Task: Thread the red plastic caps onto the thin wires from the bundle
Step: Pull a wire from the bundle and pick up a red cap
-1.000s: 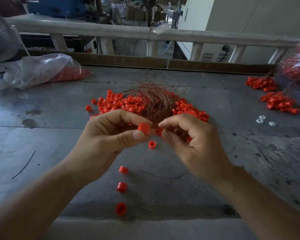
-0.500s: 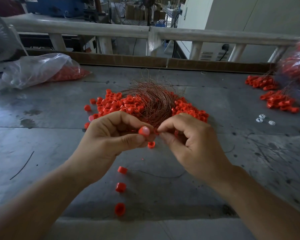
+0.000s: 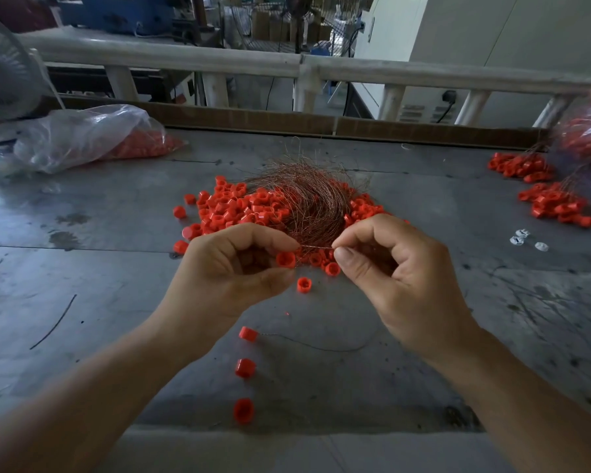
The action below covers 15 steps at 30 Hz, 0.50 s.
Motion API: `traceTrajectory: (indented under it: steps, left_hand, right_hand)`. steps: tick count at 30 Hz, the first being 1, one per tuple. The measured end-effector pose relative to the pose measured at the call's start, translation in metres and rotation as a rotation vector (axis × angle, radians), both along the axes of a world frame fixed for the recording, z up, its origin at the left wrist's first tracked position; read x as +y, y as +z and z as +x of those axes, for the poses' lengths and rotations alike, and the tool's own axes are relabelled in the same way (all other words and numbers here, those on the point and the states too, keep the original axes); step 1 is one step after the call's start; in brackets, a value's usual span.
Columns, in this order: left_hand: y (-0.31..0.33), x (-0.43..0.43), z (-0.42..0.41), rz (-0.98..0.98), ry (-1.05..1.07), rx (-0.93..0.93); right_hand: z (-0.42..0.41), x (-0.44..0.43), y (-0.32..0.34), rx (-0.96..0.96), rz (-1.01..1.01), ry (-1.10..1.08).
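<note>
A red cap (image 3: 285,259) is pinched by the left hand (image 3: 232,274); a thin wire (image 3: 316,247) is pinched by the right hand (image 3: 396,278), fingers curled.

Bare table (image 3: 99,285) left; cap pile (image 3: 239,206) blocks ahead

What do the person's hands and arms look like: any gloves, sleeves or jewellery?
The left hand and right hand are bare: no gloves, rings or watch. The left forearm and right forearm show no sleeves within view. Nails are short, unpainted.

Workshop: scuffed metal bench (image 3: 116,285) (blue machinery (image 3: 116,11) behind)
</note>
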State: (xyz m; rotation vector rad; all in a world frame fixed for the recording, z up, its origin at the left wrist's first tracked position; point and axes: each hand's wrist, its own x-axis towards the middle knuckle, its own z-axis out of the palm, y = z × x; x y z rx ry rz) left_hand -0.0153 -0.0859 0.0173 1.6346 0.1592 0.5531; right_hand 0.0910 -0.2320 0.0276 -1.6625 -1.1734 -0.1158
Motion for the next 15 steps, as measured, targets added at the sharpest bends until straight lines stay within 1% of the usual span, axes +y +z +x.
traceTrajectory:
  steps: [4, 11, 15]
  left_hand:
    - [0.0001, 0.0001, 0.0, -0.002, -0.015, -0.005]
    - [0.0011, -0.0014, -0.0003, 0.007, -0.021, 0.013]
    - [0.001, -0.0005, 0.0006, -0.024, -0.013, 0.011]
  right_hand:
    - [0.001, 0.0014, -0.0003, -0.047, -0.022, 0.004]
    - [-0.0027, -0.0003, 0.0002, -0.059, -0.021, 0.027]
    - [-0.0019, -0.0006, 0.0015, -0.04, -0.008, -0.001]
